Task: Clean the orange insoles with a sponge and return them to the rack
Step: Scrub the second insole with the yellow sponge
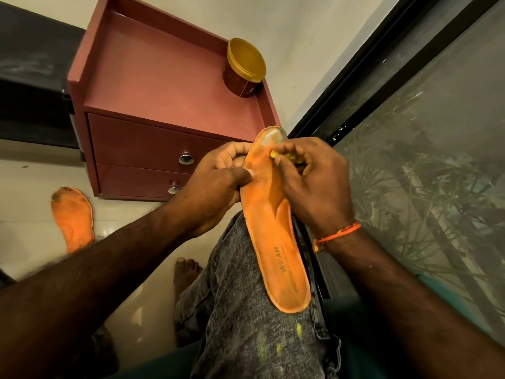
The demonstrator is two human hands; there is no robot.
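Your knee (246, 310), in grey jeans flecked with yellow, lay nearest, and the insole (276, 242) rested along it, heel toward you, toe raised. Your left hand (218, 181) gripped the insole's left edge near the toe, thumb on top. Your right hand (314, 181) pinched a yellow sponge (287, 157) against the forefoot. A second insole (73, 217), dirty at the toe, lay on the floor (32, 187) to your left. On the drawer unit (153, 91) stood a tub (243, 69) with its gold lid on, so I cannot tell its contents.
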